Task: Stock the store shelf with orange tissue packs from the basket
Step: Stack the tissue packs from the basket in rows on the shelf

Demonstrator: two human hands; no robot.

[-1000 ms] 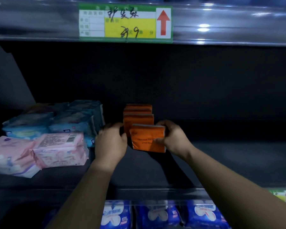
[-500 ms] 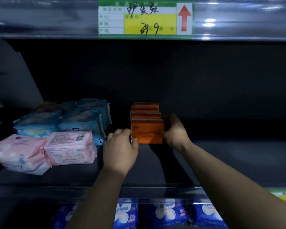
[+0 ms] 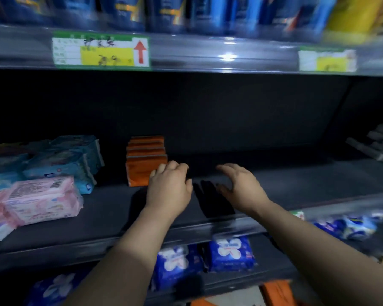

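A row of several orange tissue packs [image 3: 142,166] stands upright, one behind another, on the dark middle shelf [image 3: 296,184]. My left hand [image 3: 169,186] hovers just right of the front pack, fingers loosely curled, holding nothing. My right hand [image 3: 239,184] is further right over bare shelf, fingers spread and empty. More orange packs [image 3: 276,292] show at the bottom edge, blurred; the basket itself cannot be made out.
Pink packs [image 3: 40,199] and teal packs [image 3: 64,160] lie left of the orange row. Blue packs [image 3: 230,252] fill the shelf below. The upper shelf rail carries a price label [image 3: 102,51]. Grey items [image 3: 380,142] sit at far right.
The front orange pack now stands in the row and my right hand has let go of it. Both hands have pulled back and to the right. The view has swung left and blurred.
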